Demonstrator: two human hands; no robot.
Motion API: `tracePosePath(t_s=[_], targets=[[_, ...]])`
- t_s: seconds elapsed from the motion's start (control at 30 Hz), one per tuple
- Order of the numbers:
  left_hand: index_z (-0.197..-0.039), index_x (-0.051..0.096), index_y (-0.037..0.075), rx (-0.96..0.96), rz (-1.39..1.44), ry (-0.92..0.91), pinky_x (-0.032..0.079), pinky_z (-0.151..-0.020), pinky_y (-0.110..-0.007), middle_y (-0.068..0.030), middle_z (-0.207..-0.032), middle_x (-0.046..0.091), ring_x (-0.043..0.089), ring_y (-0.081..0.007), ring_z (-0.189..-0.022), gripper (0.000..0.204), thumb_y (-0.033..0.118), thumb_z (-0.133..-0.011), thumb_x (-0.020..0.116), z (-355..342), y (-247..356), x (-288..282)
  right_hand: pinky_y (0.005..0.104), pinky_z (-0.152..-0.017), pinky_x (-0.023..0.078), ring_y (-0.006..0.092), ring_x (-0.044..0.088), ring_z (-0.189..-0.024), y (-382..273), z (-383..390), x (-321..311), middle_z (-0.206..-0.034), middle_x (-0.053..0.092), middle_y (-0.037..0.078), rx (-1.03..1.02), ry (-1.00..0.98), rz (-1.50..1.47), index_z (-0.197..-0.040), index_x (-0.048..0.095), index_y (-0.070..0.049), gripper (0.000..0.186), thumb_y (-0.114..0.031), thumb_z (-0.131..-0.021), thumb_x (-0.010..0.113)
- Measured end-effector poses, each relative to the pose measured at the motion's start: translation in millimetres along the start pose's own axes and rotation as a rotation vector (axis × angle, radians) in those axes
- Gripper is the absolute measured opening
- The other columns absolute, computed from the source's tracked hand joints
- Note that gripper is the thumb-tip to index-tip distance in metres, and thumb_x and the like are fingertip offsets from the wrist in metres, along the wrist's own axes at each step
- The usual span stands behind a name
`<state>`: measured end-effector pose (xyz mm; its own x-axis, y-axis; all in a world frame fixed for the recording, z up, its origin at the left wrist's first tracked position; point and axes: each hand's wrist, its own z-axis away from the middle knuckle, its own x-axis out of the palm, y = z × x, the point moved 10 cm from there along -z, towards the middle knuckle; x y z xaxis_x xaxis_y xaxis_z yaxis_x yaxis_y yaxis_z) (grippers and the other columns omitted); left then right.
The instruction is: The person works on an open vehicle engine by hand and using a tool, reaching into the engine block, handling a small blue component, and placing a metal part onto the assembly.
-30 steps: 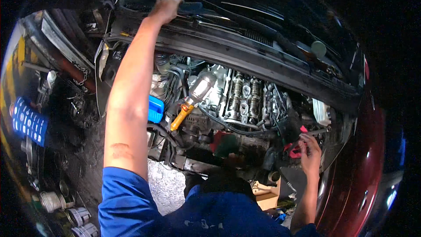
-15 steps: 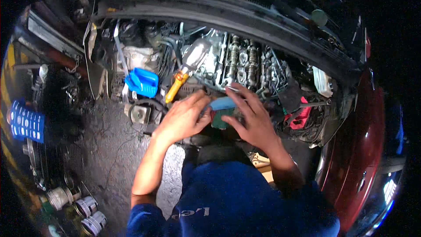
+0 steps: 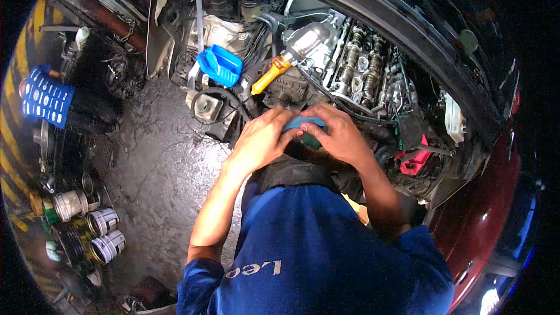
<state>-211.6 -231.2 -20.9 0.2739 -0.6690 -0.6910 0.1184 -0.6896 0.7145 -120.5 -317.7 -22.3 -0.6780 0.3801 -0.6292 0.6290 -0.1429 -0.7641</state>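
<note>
A light-blue, elongated object (image 3: 304,122) is held level between my two hands, in front of the engine bay; its exact kind cannot be made out. My left hand (image 3: 262,138) pinches its left end, thumb toward the middle. At the other end, the fingers of my right hand (image 3: 341,135) are bent over the top. Something dark green (image 3: 311,140) shows just below the object, partly covered by my fingers. Beyond my hands lies the uncovered engine top (image 3: 364,67) with its camshafts exposed. A work lamp with a yellow handle (image 3: 272,76) rests to the left of it.
A blue plastic scoop-like container (image 3: 220,66) sits left of the lamp. A red piece (image 3: 414,157) and a wrench (image 3: 434,149) lie at the right. Several paint-type cans (image 3: 109,247) stand lower left. Another person's blue patterned shirt (image 3: 46,98) appears at far left.
My right hand has closed from spread fingers onto the blue object, and my hands have come closer together. The whole view has shifted and tilted, moving the engine bay up and rightward.
</note>
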Motion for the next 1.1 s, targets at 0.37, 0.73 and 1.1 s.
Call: tracePosePath(t_s=[0.37, 0.73, 1.1], targets=[[-0.105, 0.066, 0.004, 0.206, -0.245, 0.059, 0.052, -0.076, -0.042, -0.0126, -0.096, 0.063, 0.063, -0.0331, -0.089, 0.023, 0.012, -0.084, 0.066, 5, 5, 8, 0.0415, -0.078, 0.05, 0.0347, 0.065, -0.088, -8, -2, 15, -0.093, 0.065, 0.014, -0.057, -0.032, -0.007, -0.096, 0.06, -0.002, 0.016, -0.017, -0.091, 0.064], [-0.091, 0.07, 0.0, -0.196, 0.377, 0.52, 0.05, -0.065, -0.031, -0.0118, -0.078, 0.066, 0.065, -0.025, -0.07, 0.007, 0.003, -0.086, 0.067, 29, -25, -17, 0.0233, -0.049, 0.04, 0.0063, 0.051, -0.058, 21, 6, 41, -0.079, 0.06, 0.001, 0.235, 0.492, -0.764, -0.092, 0.06, -0.006, 0.017, -0.021, -0.097, 0.06], [-0.099, 0.068, 0.006, -0.49, 0.412, 0.978, 0.038, -0.056, -0.023, 0.0002, -0.075, 0.062, 0.049, -0.0059, -0.064, 0.02, 0.024, -0.097, 0.061, 128, -177, -115, 0.0227, -0.049, 0.041, 0.0082, 0.052, -0.058, 81, 35, -13, -0.077, 0.06, 0.002, 0.346, 0.775, -0.914, -0.096, 0.058, -0.008, 0.015, -0.023, -0.099, 0.058]])
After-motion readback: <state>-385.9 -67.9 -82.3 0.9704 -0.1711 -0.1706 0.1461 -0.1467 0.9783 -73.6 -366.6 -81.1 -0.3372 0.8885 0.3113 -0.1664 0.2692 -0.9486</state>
